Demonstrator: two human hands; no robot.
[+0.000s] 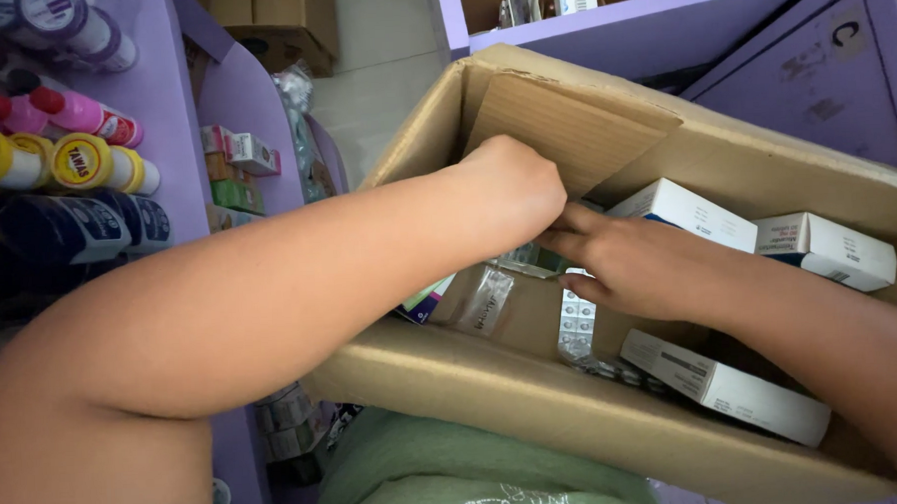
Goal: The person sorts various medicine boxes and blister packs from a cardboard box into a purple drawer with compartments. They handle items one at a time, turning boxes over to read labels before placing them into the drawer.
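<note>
While I lean over the open cardboard box, both my hands are down inside it, right at the far side under the folded-in flap. My left hand is curled into a loose fist, knuckles up, fingers tucked under and out of sight, so I cannot tell whether they have hold of anything. My right hand comes in from the other side and meets it; the fingers lie fairly flat and close together, fingertips touching my left hand, palm resting over the packs below. Whether it pinches something there is hidden too.

Just under my right hand lies a silver blister strip of small pills, hanging over a brown carton wrapped in clear film. Beside that, near my left forearm, peeks a pack with green and purple edges. White medicine boxes sit around my right wrist: one just behind the hand, another further right against the box wall, a third near the front wall.

Off to my left, purple shelves carry yellow-capped bottles, pink bottles and dark blue ones lying on their sides.
</note>
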